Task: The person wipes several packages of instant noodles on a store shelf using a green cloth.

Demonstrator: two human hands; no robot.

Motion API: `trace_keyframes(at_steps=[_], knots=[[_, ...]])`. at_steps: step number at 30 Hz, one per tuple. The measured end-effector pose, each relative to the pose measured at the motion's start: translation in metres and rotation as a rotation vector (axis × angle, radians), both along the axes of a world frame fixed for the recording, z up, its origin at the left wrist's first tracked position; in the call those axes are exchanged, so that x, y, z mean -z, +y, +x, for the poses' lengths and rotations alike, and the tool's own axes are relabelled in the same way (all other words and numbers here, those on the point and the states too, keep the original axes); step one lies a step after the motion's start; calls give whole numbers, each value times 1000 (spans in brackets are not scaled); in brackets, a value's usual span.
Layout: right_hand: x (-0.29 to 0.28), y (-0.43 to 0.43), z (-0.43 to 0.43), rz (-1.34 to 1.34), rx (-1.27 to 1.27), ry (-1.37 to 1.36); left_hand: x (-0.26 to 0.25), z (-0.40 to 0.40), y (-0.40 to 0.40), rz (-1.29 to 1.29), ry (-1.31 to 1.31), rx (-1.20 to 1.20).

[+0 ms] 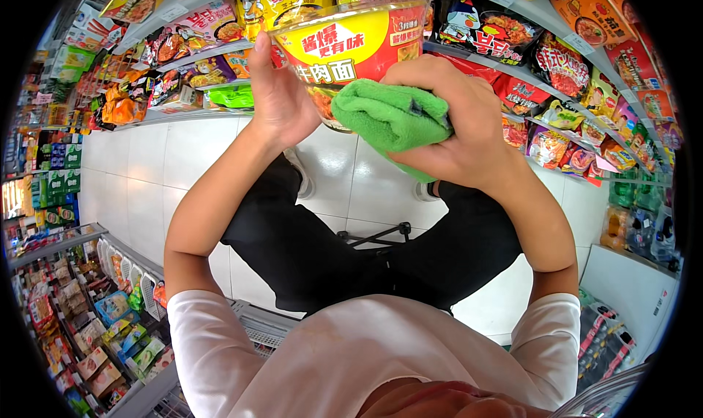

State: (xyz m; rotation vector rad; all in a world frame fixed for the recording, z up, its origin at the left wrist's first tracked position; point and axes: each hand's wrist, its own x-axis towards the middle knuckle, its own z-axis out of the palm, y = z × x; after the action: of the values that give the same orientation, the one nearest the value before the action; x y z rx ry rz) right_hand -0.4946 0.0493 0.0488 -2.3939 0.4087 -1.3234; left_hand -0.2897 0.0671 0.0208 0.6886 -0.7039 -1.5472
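Observation:
A large red and yellow instant noodle bowl [351,44] is held up in front of the shelf, its printed side facing me. My left hand [285,99] grips the bowl from the left, with the thumb up along its wall near the rim. A folded green microfibre cloth [390,113] is bunched in my right hand [467,116], which presses against the right side of the bowl. The cloth overlaps the bowl's lower front and hides part of it. The bowl's base is mostly out of sight.
Ahead, a curved-looking shelf [494,61] carries several bagged noodle packs [489,28]. Packaged snacks fill a rack [82,319] at lower left. Bottled drinks [642,220] and a white box [626,297] stand on the right. Folding stool legs [379,235] show between my knees, above the tiled floor [181,154].

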Motion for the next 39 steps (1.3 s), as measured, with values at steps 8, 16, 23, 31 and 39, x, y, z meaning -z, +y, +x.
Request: trace_keyframes(at_steps=[8,16,23,31,39], knots=[[-7,-3,-6,38,35,-87,2,4,-1,41,27,93],[-11,-7,-12,257,149,-107,9,8,-6,8,71,47],[-5,-20,-12,472,228,-228,16,12,-5,-56,69,146],[1,-21,-10,644,235,-282,15,7,-4,-67,57,131],[-2,-24,-13,571,223,-227,16,6,-3,-46,17,113]])
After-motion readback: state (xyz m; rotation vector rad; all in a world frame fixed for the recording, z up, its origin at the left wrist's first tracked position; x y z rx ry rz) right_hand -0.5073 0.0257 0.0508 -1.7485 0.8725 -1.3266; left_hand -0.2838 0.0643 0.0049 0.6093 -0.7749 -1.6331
